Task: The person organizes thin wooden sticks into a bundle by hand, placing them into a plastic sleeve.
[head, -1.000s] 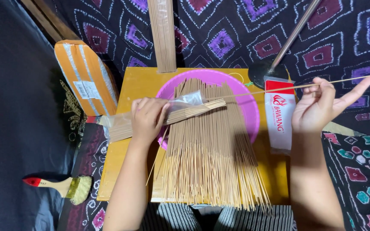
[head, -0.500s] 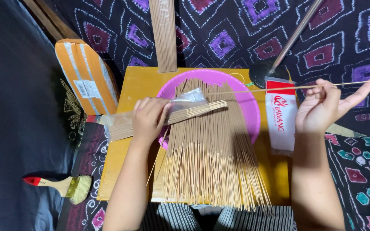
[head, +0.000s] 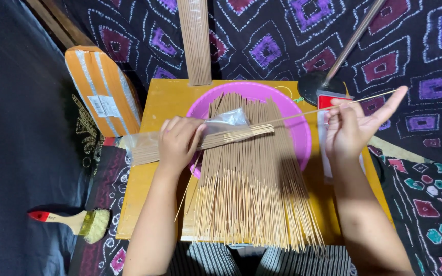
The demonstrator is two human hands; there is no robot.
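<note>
Pinching one thin stick [head: 333, 106] at mid-right, right hand [head: 351, 128] grips lightly — brittle, weightless — left hand [head: 177, 143] clamps the bagged bundle [head: 200, 139].

A low yellow wooden table [head: 166, 102] stands on a floor covered with dark cloth [head: 282, 36] patterned in purple and magenta diamonds. To the left the covering is a plain dark blue-grey fabric [head: 11, 128]. An orange cushion-like block [head: 102, 89] with pale stripes leans just beside the table's left corner. A paintbrush [head: 72, 223] with a red-tipped wooden handle lies on the floor near the table's lower left edge. A metal pole on a round black base [head: 317, 84] rises at the upper right. Light is even and soft.
</note>
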